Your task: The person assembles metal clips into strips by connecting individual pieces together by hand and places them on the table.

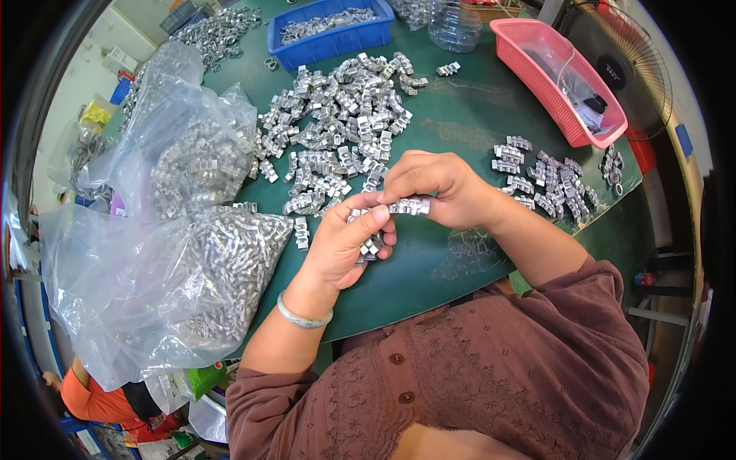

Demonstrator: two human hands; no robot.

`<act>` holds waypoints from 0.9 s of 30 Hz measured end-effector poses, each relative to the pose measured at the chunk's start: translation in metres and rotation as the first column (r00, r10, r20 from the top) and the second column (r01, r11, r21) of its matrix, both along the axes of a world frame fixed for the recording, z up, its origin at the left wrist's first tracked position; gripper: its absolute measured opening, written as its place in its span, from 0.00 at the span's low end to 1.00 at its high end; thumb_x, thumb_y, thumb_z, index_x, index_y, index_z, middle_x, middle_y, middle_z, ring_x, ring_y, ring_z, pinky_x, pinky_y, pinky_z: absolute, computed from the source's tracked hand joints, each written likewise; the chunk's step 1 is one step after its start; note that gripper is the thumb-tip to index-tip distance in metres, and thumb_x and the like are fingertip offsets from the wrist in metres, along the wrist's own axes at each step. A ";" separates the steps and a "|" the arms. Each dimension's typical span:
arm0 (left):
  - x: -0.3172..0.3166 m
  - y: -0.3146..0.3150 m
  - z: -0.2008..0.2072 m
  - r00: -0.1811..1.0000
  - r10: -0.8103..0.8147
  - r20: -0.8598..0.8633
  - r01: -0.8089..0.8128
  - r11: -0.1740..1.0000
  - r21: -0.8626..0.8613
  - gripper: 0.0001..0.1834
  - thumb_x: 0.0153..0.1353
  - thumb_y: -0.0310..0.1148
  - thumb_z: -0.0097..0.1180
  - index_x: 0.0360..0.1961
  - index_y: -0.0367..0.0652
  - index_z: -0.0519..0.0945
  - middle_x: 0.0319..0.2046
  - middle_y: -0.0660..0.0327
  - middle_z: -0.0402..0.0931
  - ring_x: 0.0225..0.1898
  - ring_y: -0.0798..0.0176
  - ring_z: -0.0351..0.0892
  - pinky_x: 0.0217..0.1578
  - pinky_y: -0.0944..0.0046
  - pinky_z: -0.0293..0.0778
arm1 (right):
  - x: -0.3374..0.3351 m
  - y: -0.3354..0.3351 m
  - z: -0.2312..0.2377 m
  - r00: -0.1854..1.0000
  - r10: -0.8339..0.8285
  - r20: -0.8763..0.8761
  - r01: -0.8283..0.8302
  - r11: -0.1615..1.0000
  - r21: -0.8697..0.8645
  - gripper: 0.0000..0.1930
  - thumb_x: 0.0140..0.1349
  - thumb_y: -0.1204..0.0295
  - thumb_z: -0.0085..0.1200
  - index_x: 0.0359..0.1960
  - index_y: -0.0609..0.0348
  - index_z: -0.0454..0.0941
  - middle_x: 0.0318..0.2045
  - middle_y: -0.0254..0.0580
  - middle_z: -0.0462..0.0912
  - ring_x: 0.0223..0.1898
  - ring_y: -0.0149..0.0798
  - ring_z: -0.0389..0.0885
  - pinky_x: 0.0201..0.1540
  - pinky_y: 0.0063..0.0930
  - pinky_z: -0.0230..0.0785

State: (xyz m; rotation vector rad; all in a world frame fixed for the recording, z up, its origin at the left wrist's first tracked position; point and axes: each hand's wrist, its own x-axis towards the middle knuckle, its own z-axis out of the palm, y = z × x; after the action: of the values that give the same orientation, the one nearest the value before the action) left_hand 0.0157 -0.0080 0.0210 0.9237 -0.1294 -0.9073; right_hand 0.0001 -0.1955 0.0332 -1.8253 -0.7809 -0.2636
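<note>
Both my hands meet over the near middle of the green table [460,115]. Between them lies a short strip of silver metal links [410,205]. My left hand [341,241] is closed, its thumb on the strip's left end, with several more link pieces [371,247] held in the palm. My right hand [441,188] pinches at the strip, its fingertips partly hidden. Just beyond my hands spreads a large heap of similar silver link pieces [337,115]. To the right, several assembled-looking strips [563,184] lie in a loose group.
Clear plastic bags [230,268] full of metal parts cover the left side. A blue bin [330,38] with small parts stands at the back. A pink basket [560,77], a clear plastic container [454,27] and a fan [613,69] are at back right. Another person's orange sleeve [96,395] shows lower left.
</note>
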 end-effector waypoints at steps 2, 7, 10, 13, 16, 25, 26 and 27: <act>0.000 0.000 -0.002 1.000 -0.010 0.021 0.009 1.000 0.022 0.10 0.55 0.31 0.50 0.37 0.39 0.71 0.23 0.62 0.70 0.23 0.68 0.70 0.19 0.71 0.66 | 0.001 0.002 -0.001 0.990 -0.029 0.136 0.038 0.997 -0.066 0.15 0.38 0.85 0.54 0.31 0.58 0.77 0.31 0.39 0.74 0.32 0.38 0.73 0.34 0.26 0.65; -0.003 -0.006 -0.003 0.984 0.180 -0.010 -0.179 0.982 0.058 0.06 0.53 0.27 0.51 0.34 0.42 0.72 0.22 0.62 0.70 0.24 0.67 0.71 0.19 0.70 0.66 | -0.001 0.005 0.001 0.973 -0.116 0.200 0.162 0.960 -0.230 0.19 0.40 0.84 0.55 0.38 0.56 0.75 0.32 0.38 0.75 0.33 0.36 0.73 0.35 0.27 0.66; -0.001 -0.003 -0.004 0.971 0.241 0.000 -0.241 0.969 0.048 0.07 0.52 0.26 0.52 0.34 0.42 0.71 0.23 0.62 0.71 0.24 0.66 0.71 0.20 0.69 0.66 | -0.008 0.007 0.005 0.947 -0.146 -0.287 0.105 0.983 -0.153 0.21 0.44 0.83 0.54 0.43 0.57 0.71 0.34 0.37 0.75 0.36 0.29 0.72 0.36 0.24 0.65; 0.000 -0.003 -0.006 0.969 0.244 -0.035 -0.243 0.969 0.040 0.07 0.52 0.26 0.51 0.34 0.43 0.71 0.23 0.62 0.70 0.24 0.66 0.70 0.20 0.69 0.66 | -0.005 -0.001 -0.005 0.898 0.045 -0.438 0.022 0.989 0.147 0.19 0.48 0.81 0.52 0.45 0.61 0.67 0.34 0.37 0.75 0.33 0.27 0.73 0.35 0.21 0.66; 0.002 -0.003 -0.005 0.968 0.228 -0.107 -0.230 0.973 -0.005 0.07 0.53 0.28 0.51 0.34 0.43 0.71 0.23 0.62 0.70 0.24 0.66 0.69 0.20 0.70 0.65 | -0.003 -0.006 -0.001 0.823 0.181 -0.538 0.031 0.932 0.360 0.18 0.50 0.81 0.51 0.45 0.64 0.66 0.33 0.38 0.75 0.32 0.27 0.73 0.32 0.20 0.67; 0.006 -0.002 -0.007 0.964 0.192 -0.186 -0.199 0.980 -0.020 0.07 0.55 0.34 0.49 0.31 0.43 0.71 0.21 0.63 0.69 0.23 0.67 0.67 0.18 0.73 0.64 | 0.000 -0.010 -0.007 0.677 0.363 -0.640 0.115 0.807 0.580 0.14 0.53 0.80 0.49 0.43 0.66 0.67 0.33 0.40 0.75 0.28 0.32 0.76 0.32 0.22 0.70; 0.006 -0.002 -0.007 0.964 0.192 -0.187 -0.199 0.980 -0.020 0.07 0.55 0.34 0.49 0.31 0.43 0.71 0.21 0.63 0.69 0.23 0.67 0.67 0.18 0.73 0.64 | 0.000 -0.010 -0.007 0.662 0.367 -0.654 0.131 0.802 0.583 0.14 0.53 0.80 0.49 0.42 0.66 0.68 0.32 0.40 0.75 0.28 0.32 0.76 0.32 0.23 0.71; 0.006 -0.002 -0.006 0.961 0.187 -0.205 -0.195 0.981 -0.022 0.07 0.55 0.35 0.49 0.31 0.43 0.71 0.21 0.63 0.69 0.23 0.68 0.67 0.18 0.73 0.64 | 0.000 -0.010 -0.008 0.646 0.371 -0.667 0.148 0.797 0.586 0.13 0.53 0.80 0.49 0.41 0.66 0.68 0.32 0.41 0.75 0.28 0.33 0.76 0.32 0.24 0.71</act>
State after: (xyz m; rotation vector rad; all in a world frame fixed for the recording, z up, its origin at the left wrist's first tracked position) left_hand 0.0221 -0.0098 0.0145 0.7853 0.1138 -0.8105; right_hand 0.0006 -0.2053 0.0255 -1.0776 -0.1508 0.3331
